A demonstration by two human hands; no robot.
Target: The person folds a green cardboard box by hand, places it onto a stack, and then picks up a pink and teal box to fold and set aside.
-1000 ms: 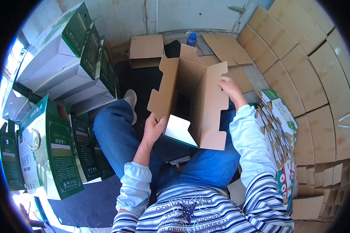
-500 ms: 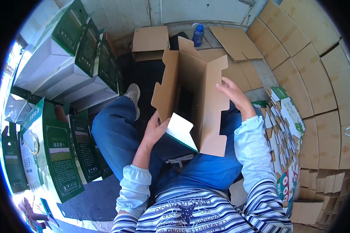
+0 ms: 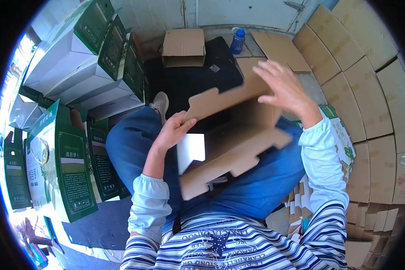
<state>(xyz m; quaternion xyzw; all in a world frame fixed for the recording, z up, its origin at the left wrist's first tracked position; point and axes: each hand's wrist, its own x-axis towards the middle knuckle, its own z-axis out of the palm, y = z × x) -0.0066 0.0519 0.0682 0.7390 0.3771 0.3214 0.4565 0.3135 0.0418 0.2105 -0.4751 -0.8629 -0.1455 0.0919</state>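
Note:
An open cardboard box [image 3: 227,159] lies slantwise over my lap, plain brown inside, its notched flaps standing out along both long sides. At the near left end a white flap [image 3: 192,148] folds over, with a thin green edge. My left hand [image 3: 173,130] is closed on the box's left corner, thumb on the inner face of the upper side wall. Over the far right end, my right hand [image 3: 285,90] has its fingers stretched and spread, overlapping the box wall in this view and gripping nothing. The box's outer faces are mostly hidden.
Green and white printed boxes [image 3: 74,180] stand at the left, more stacked behind them. Brown cartons [image 3: 364,90] form a wall on the right, above folded cardboard pieces. Ahead are a small brown carton [image 3: 183,47], a blue bottle [image 3: 238,42] and flat cardboard [image 3: 281,49].
The box has turned from nearly upright in view to slanting rightward. My right hand has let go of its right flap and moved up and right, fingers opening; my left hand still holds on.

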